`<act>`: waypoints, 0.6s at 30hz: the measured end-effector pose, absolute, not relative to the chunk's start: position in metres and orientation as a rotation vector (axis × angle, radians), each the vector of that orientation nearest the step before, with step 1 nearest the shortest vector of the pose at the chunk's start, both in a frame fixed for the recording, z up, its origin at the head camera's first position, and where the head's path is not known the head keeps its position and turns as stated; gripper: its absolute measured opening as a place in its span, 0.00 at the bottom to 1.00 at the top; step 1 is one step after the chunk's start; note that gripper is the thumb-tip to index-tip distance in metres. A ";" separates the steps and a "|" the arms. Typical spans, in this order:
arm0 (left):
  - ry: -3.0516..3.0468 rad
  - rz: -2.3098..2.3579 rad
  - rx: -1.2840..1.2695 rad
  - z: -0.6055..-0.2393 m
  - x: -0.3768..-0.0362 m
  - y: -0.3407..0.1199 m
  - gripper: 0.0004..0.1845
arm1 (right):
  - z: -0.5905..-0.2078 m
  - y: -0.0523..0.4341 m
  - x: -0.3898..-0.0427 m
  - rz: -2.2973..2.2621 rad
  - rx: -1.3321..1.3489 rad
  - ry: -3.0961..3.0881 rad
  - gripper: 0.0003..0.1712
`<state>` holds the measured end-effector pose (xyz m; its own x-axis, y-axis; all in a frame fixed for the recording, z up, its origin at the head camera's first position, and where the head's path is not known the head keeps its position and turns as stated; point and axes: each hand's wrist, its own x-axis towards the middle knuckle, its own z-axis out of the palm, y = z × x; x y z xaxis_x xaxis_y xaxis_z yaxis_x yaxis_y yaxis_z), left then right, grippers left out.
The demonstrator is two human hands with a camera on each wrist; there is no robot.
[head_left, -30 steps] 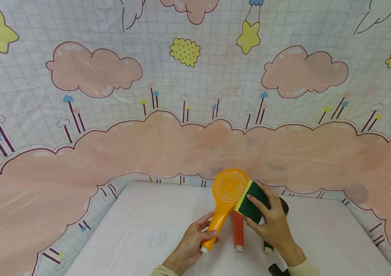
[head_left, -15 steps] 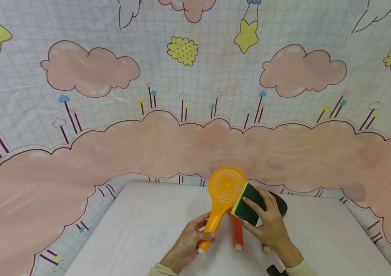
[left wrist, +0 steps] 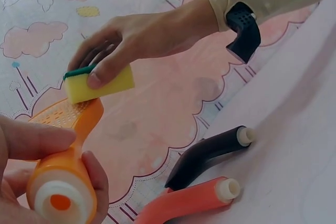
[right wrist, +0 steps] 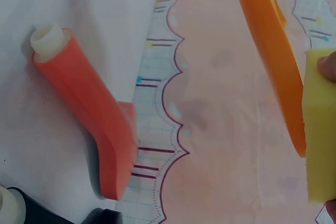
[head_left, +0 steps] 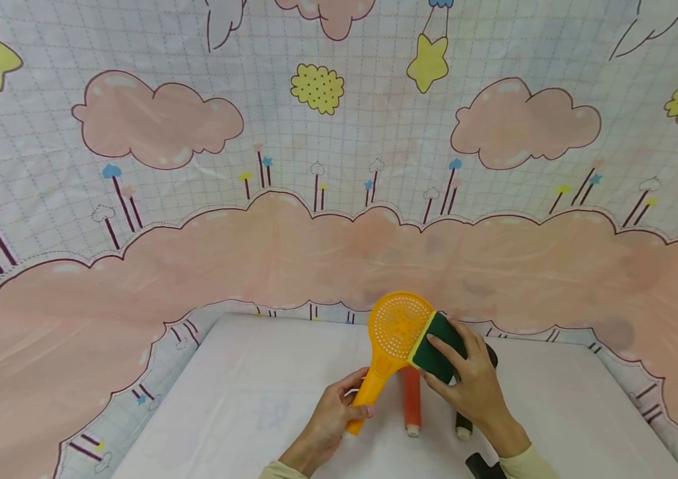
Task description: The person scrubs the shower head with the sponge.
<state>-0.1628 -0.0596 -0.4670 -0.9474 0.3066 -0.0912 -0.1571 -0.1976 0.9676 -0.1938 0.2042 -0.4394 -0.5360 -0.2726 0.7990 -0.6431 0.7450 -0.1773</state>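
Observation:
My left hand [head_left: 333, 416] grips the handle of an orange shower head [head_left: 400, 326], its perforated round face turned up and tilted. In the left wrist view, the pale hollow connector [left wrist: 59, 200] at its handle end points toward the camera. My right hand [head_left: 476, 386] pinches a sponge [head_left: 439, 346] with a green scouring side and a yellow foam side between thumb and fingers. The yellow side lies against the right edge of the shower head's face. In the right wrist view, the yellow foam [right wrist: 321, 124] meets the orange head's edge.
A red shower head [head_left: 412, 402] and a black shower head [head_left: 464, 426] lie on the white table [head_left: 243, 386] behind and below the hands, partly hidden by them. A black wrist camera mount [head_left: 482, 466] sits by the right sleeve. Behind the table hangs a cloud-patterned cloth [head_left: 315, 259].
The orange shower head and the sponge shifted slightly left together, then back right. The sponge has stayed at the head's right edge, and both hands have kept their hold.

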 end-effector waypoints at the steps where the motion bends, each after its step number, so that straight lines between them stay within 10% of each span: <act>1: 1.769 2.219 0.176 -0.467 -0.163 -0.059 0.38 | -0.439 0.203 -0.194 0.581 0.684 -2.142 0.33; 18: 1.807 2.220 0.132 -0.469 -0.160 -0.060 0.37 | -0.449 0.185 -0.189 0.534 0.769 -2.153 0.29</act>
<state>-0.1601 -0.0596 -0.4688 -0.9581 0.2677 -0.1018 -0.1540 -0.1820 0.9712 -0.1889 0.1850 -0.4490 -0.5188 -0.3487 0.7805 -0.6730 0.7297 -0.1213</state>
